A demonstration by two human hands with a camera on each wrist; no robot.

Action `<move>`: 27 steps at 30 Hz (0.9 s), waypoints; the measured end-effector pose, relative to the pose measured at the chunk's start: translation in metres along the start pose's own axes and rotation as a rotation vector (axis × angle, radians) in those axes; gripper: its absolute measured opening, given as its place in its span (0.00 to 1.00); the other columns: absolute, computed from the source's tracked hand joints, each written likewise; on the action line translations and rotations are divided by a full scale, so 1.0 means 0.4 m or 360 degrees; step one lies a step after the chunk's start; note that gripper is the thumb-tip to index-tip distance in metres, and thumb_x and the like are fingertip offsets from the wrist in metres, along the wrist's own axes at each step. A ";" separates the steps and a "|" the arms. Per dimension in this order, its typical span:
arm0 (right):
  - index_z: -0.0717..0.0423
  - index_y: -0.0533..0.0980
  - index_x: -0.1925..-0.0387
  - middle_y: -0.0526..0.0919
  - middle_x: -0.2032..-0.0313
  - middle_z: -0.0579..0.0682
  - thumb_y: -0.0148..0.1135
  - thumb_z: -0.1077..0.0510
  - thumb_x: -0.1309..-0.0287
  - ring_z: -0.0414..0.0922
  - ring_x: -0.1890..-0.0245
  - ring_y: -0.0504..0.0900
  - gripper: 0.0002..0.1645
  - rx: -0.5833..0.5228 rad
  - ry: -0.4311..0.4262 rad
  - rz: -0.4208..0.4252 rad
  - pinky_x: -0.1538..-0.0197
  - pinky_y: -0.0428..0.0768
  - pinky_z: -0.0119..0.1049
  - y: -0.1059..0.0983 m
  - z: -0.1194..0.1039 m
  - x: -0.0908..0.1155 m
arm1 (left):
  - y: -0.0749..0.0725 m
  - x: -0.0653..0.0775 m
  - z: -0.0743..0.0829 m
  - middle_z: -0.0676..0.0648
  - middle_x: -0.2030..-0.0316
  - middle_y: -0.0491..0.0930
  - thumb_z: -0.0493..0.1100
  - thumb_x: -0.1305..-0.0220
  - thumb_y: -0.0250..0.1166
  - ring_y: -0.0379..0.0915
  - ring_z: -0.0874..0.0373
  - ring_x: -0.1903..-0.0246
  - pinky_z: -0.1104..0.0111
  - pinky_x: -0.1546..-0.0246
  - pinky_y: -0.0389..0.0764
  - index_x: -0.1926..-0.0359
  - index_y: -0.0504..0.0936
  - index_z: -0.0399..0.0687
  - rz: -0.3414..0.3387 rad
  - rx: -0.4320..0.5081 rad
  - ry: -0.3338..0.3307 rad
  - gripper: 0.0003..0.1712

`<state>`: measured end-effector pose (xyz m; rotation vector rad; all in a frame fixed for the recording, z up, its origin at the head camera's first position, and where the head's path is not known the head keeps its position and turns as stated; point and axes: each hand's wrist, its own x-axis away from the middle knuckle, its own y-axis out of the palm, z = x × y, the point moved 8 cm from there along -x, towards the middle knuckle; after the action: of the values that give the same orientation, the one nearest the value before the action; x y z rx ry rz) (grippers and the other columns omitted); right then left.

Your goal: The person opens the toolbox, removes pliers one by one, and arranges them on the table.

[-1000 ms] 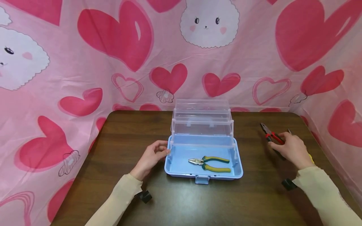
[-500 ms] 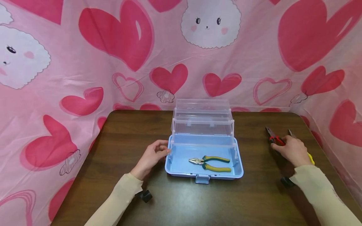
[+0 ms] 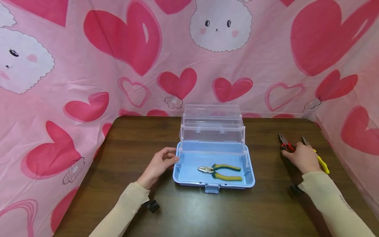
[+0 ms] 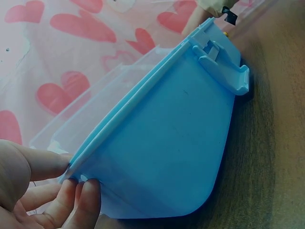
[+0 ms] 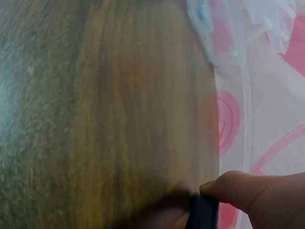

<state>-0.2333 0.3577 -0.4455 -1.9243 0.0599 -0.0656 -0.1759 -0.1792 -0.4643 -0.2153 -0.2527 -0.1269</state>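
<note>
A light blue toolbox (image 3: 189,174) with a raised clear lid and trays (image 3: 211,121) stands mid-table. My left hand (image 3: 160,164) pinches its left rim, thumb on one side and fingers on the other, as the left wrist view shows. Inside lie combination pliers (image 3: 226,177) with green and yellow handles, jaws to the left. At the right of the table, my right hand (image 3: 305,159) grips pliers (image 3: 284,143) with red and black handles; their jaws point away from me. The right wrist view has the thumb on the black handle (image 5: 203,212). The fingers are mostly hidden.
Yellow-handled pliers (image 3: 322,163) lie just right of my right hand, partly covered by it. The dark wooden table (image 3: 142,131) ends at the back against a pink heart-patterned cloth (image 3: 174,39). The toolbox's front latch (image 3: 212,188) hangs open.
The red and black pliers have shifted slightly right. My right hand has since drawn a little left, uncovering more of the yellow handles. The left hand and toolbox have stayed put.
</note>
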 end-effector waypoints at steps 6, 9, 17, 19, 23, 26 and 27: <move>0.76 0.72 0.64 0.74 0.74 0.67 0.68 0.45 0.39 0.62 0.72 0.74 0.33 0.0038 0.0018 -0.0006 0.71 0.73 0.53 0.008 0.004 0.001 | 0.002 -0.002 -0.003 0.42 0.55 0.83 0.42 0.30 0.70 0.82 0.50 0.59 0.53 0.46 0.85 0.36 0.79 0.45 -0.0007 0.0013 0.0002 0.24; 0.77 0.71 0.64 0.74 0.74 0.68 0.68 0.44 0.38 0.63 0.72 0.75 0.34 0.0049 0.0032 -0.0044 0.70 0.75 0.56 0.013 0.006 0.000 | 0.001 -0.002 -0.005 0.41 0.54 0.83 0.43 0.30 0.70 0.82 0.50 0.59 0.53 0.46 0.85 0.35 0.79 0.45 -0.0008 0.0016 0.0002 0.24; 0.76 0.68 0.63 0.73 0.75 0.65 0.67 0.44 0.36 0.58 0.75 0.73 0.34 0.0040 0.0054 -0.0149 0.72 0.73 0.50 0.022 0.009 0.009 | 0.001 0.000 -0.008 0.41 0.54 0.83 0.43 0.30 0.70 0.81 0.50 0.58 0.51 0.46 0.84 0.35 0.78 0.45 -0.0018 0.0017 0.0009 0.25; 0.75 0.67 0.63 0.73 0.76 0.64 0.67 0.44 0.36 0.57 0.75 0.72 0.34 0.0040 0.0046 -0.0157 0.73 0.73 0.49 0.024 0.008 0.010 | 0.001 0.001 -0.008 0.41 0.53 0.83 0.43 0.30 0.70 0.81 0.50 0.58 0.51 0.46 0.84 0.35 0.78 0.45 -0.0021 0.0015 0.0008 0.25; 0.74 0.68 0.65 0.71 0.77 0.60 0.68 0.44 0.36 0.55 0.76 0.71 0.34 0.0034 0.0023 -0.0148 0.74 0.71 0.45 0.026 0.008 0.014 | 0.001 0.001 -0.006 0.41 0.53 0.83 0.44 0.30 0.70 0.81 0.50 0.58 0.52 0.45 0.84 0.35 0.78 0.45 -0.0023 0.0017 0.0010 0.25; 0.74 0.68 0.65 0.71 0.77 0.59 0.67 0.42 0.34 0.56 0.76 0.71 0.35 0.0036 0.0012 -0.0133 0.74 0.70 0.46 0.023 0.006 0.022 | 0.002 0.001 -0.004 0.41 0.53 0.83 0.44 0.30 0.70 0.82 0.49 0.58 0.52 0.45 0.84 0.35 0.78 0.45 -0.0020 0.0016 0.0016 0.26; 0.74 0.68 0.65 0.71 0.77 0.60 0.67 0.41 0.34 0.56 0.76 0.71 0.35 0.0052 0.0001 -0.0113 0.73 0.71 0.47 0.019 0.004 0.026 | 0.002 0.001 -0.004 0.41 0.53 0.83 0.44 0.30 0.70 0.82 0.49 0.58 0.52 0.45 0.85 0.35 0.78 0.45 -0.0020 0.0014 0.0016 0.26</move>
<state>-0.2228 0.3557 -0.4530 -1.8939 -0.0088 -0.1142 -0.1748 -0.1788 -0.4658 -0.2041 -0.2447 -0.1392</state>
